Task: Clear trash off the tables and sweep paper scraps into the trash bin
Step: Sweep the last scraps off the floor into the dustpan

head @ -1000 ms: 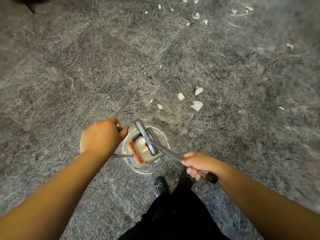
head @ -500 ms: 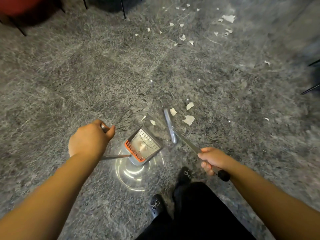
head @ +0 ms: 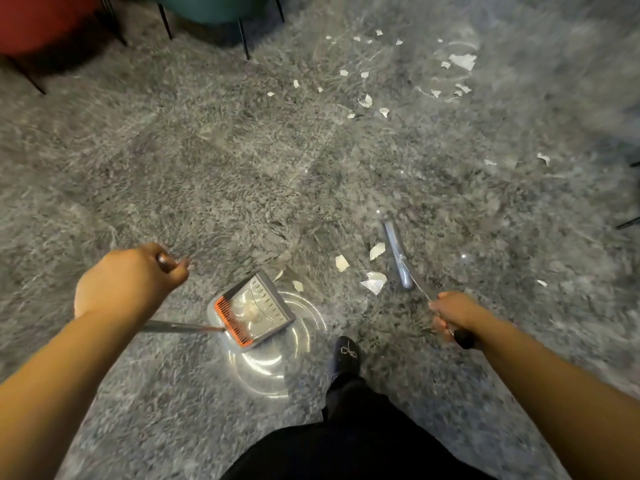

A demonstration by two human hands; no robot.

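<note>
The left hand [head: 130, 277] is curled tight round the top of the dustpan's long metal handle [head: 180, 328], at about nine o'clock from the person's feet. The dustpan [head: 252, 311] sits on the grey floor [head: 207, 174] at roughly eleven o'clock of the dark shoe [head: 347, 355]; it is a grey square tray with an orange comb along its near edge and a pale crumpled scrap [head: 250, 310] lying inside it. The right hand [head: 455, 315] grips the broom's handle just above its black end cap, fingers wrapped round it. The broom head [head: 398, 254], a slim grey bar, rests on the floor at one o'clock. Between broom head and dustpan lie a few torn white paper scraps [head: 374, 282], ragged-edged and curling, close beside the broom. More small white scraps [head: 365, 100] are scattered well away at twelve to one o'clock. At eleven o'clock, far off, stand a red chair [head: 45, 22] and a teal chair [head: 214, 6] on thin black legs.
</note>
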